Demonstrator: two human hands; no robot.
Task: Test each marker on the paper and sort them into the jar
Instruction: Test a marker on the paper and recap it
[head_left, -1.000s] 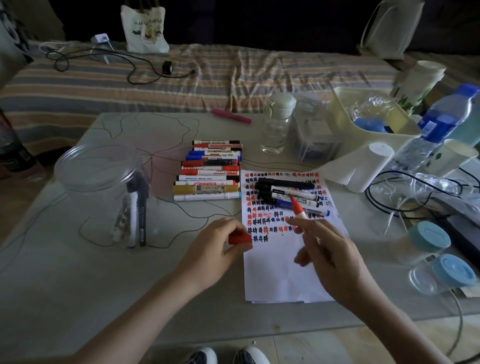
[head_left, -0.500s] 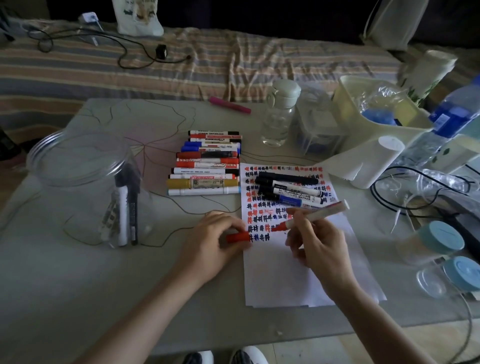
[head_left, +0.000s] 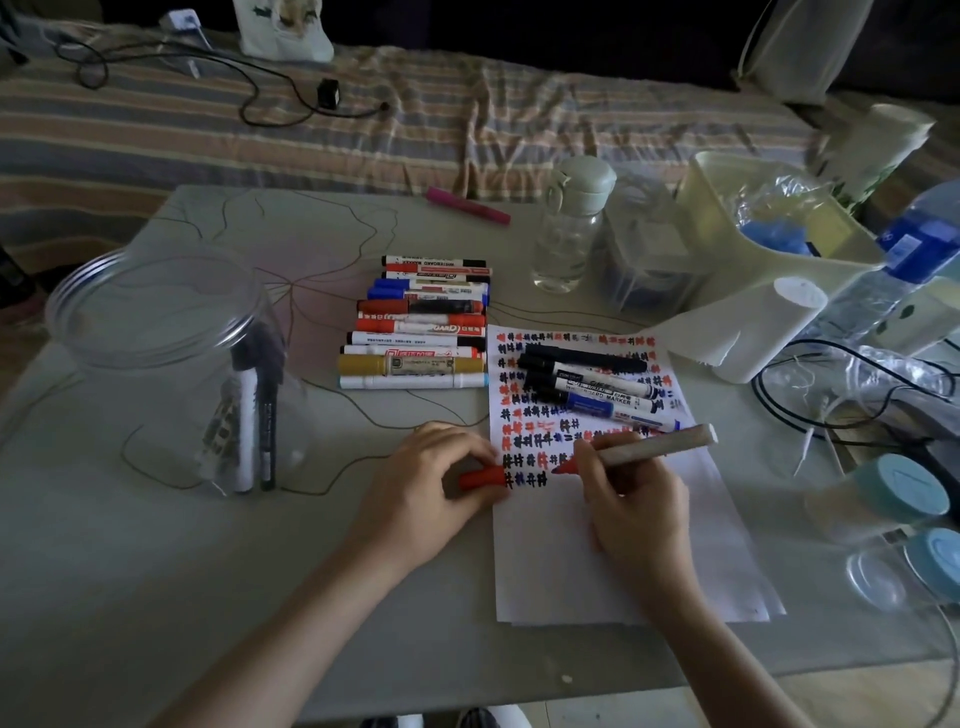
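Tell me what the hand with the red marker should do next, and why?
Probably press the tip down and draw a short test mark. The right hand grips the uncapped red marker with its tip at the paper, just beside the last row of marks where blank space begins. The left hand holds the red cap, ready for recapping afterwards.

I see both forearms bare up to the frame's edge: no sleeves, watch, rings or bands on the left hand or the right hand. At six o'clock, below the tabletop's near edge, the toes of dark shoes with white caps show.
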